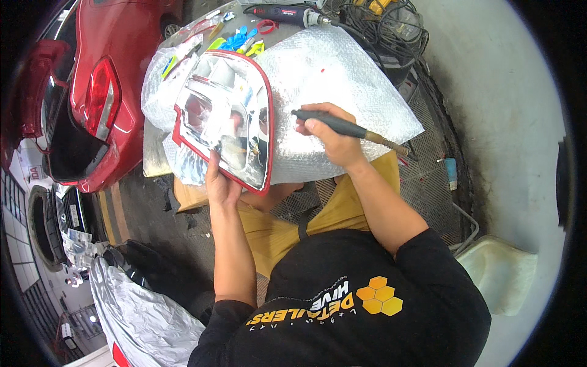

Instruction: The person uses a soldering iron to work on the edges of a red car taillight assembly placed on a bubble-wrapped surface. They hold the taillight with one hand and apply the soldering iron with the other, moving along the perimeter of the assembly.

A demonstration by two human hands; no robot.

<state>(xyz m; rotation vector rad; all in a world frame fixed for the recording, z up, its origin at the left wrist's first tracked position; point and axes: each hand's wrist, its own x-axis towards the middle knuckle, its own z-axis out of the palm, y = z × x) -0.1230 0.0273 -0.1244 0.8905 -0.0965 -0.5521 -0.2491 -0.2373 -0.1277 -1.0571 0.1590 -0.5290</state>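
Observation:
My left hand [222, 185] grips the lower edge of a car tail light housing [217, 76], a chrome-lined shell with a red rim, held tilted over the work surface. My right hand [340, 144] is closed around a slim black handpiece [347, 127], like that of a rotary tool, held like a pen. Its dark tip points left toward the housing, a short way apart from the rim. A brownish, ribbed shaft extends from its rear, down to the right. Beneath both lies a silver bubble-foil sheet [342, 73].
At the far edge lie a dark power tool [284, 13], a red ring [266, 26], blue gloves [237, 40] and clear plastic wrap [160, 92]. A coiled cable [391, 30] sits far right. A red car [125, 37] stands left. A blue tube [451, 173] is near the right wall.

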